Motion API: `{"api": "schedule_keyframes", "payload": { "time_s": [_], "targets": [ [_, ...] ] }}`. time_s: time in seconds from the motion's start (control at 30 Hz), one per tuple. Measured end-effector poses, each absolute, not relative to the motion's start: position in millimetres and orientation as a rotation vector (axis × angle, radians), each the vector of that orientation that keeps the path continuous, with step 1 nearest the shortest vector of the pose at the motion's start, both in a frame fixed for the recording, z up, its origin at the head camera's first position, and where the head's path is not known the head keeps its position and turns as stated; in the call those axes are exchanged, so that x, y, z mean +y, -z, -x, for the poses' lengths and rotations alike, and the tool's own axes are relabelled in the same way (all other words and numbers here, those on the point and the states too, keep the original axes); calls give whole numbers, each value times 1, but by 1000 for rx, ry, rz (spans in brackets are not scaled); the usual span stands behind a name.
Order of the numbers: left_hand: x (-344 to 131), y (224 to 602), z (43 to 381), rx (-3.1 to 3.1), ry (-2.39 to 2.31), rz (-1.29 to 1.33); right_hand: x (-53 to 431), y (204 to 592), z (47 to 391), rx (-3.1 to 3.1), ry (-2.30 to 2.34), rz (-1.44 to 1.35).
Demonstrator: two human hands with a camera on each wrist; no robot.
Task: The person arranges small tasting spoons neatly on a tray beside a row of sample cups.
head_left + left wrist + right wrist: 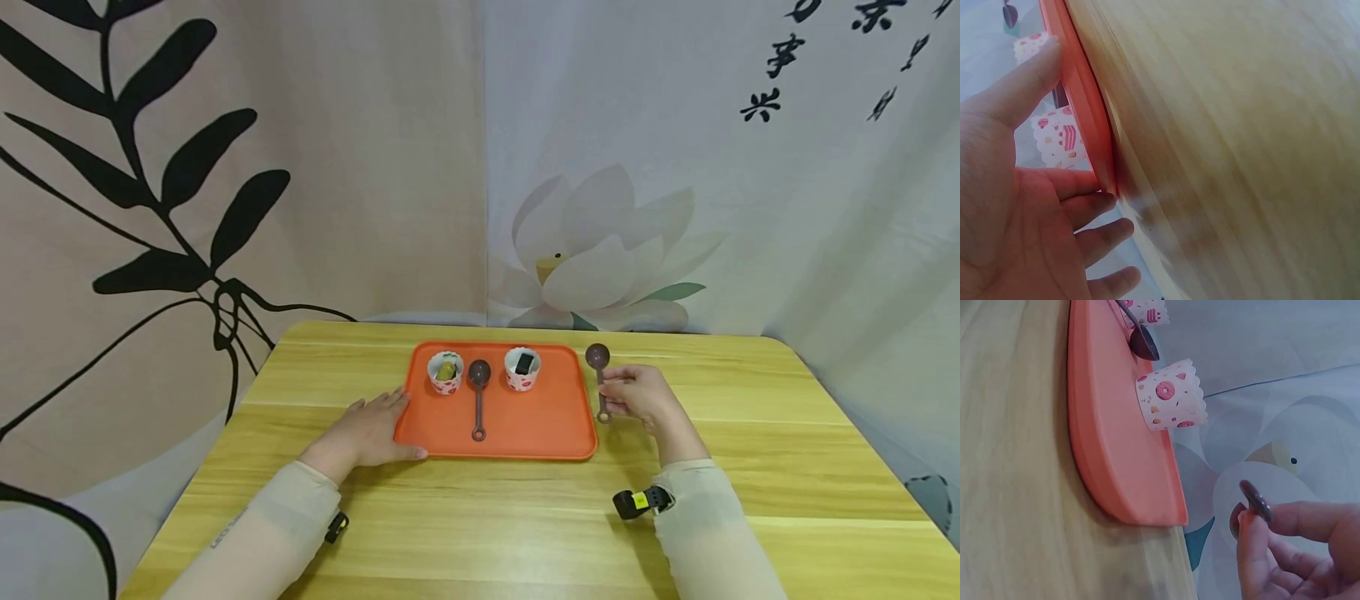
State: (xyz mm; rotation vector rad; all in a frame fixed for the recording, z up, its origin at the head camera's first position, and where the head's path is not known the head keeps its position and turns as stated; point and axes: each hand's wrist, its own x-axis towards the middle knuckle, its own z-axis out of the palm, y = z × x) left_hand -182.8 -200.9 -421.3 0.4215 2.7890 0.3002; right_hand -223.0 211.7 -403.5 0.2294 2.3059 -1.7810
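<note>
An orange tray lies on the table, carrying two paper cups and a brown spoon. The left cup contains something yellow-green, and the right cup a small black piece. My left hand rests against the tray's left side, its fingers fairly straight and its thumb at the front rim, as the left wrist view also shows. Just right of the tray, my right hand pinches a second brown spoon by its handle, bowl pointing away. In the right wrist view, fingers cover part of this spoon.
The wooden table extends on all sides of the tray. Behind its far edge hangs a printed curtain with dark leaves and a pale flower. A strapped black device sits on the right wrist.
</note>
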Motion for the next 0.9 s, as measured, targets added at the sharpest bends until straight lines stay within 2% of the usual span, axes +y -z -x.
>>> {"api": "schedule_keyframes", "payload": {
  "time_s": [0.9],
  "targets": [
    [-202, 423, 184, 2789, -315, -415, 183, 404, 223, 2328, 1735, -173]
  ]
}}
